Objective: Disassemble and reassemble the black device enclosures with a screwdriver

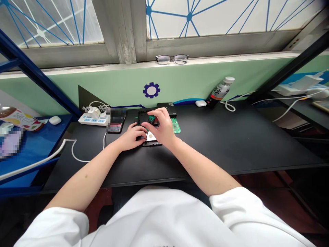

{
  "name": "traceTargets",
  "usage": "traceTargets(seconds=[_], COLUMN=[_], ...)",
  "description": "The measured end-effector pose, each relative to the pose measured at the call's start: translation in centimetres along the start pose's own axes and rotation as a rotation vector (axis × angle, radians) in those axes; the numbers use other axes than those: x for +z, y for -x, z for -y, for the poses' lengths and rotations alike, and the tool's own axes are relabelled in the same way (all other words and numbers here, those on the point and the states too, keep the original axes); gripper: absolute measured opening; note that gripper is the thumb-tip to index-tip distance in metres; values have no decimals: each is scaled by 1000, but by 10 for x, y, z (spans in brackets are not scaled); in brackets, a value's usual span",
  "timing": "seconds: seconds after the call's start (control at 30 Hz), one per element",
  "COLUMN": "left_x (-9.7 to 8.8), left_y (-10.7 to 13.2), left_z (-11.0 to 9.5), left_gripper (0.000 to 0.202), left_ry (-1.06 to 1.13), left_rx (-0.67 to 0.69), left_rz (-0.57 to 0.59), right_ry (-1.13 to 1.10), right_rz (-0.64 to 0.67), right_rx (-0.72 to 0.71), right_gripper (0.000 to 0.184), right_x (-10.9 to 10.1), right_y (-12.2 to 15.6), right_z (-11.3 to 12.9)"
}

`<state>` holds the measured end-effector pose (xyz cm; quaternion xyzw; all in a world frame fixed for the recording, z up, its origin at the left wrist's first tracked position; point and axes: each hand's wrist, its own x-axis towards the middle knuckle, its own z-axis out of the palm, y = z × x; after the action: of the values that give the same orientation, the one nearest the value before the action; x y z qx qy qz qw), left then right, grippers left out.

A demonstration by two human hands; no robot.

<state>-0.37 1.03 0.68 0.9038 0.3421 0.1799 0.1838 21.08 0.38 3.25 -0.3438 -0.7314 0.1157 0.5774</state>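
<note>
A black plastic casing of an opened device lies on the table, with a white part inside it. My left hand grips the left edge of this casing, its fingers bent and its thumb at the lower edge. Above the casing hovers my right hand, thumb and index finger curved with a gap between them. Through that gap shows a green and black piece, whose kind is unclear. My right palm covers part of the casing. Just right of it lies a green circuit board.
Behind the board stands a black box. To the left are a smartphone and a white power strip with cables. A bottle leans on the wall beside a small white case. Glasses rest on the ledge.
</note>
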Motion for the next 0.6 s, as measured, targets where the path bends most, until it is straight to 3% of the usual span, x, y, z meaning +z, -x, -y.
traceTargets(seconds=[0.23, 0.6], left_x=[-1, 5], left_y=[0, 3], left_z=[0, 13], left_gripper=[14, 17], left_ry=[4, -28], left_rx=[-5, 33], left_rz=[13, 7], right_ry=[-18, -46], right_rz=[-24, 115], right_rx=[10, -118], right_gripper=[31, 35], right_x=[-3, 1], right_y=[3, 6], right_z=[-6, 1])
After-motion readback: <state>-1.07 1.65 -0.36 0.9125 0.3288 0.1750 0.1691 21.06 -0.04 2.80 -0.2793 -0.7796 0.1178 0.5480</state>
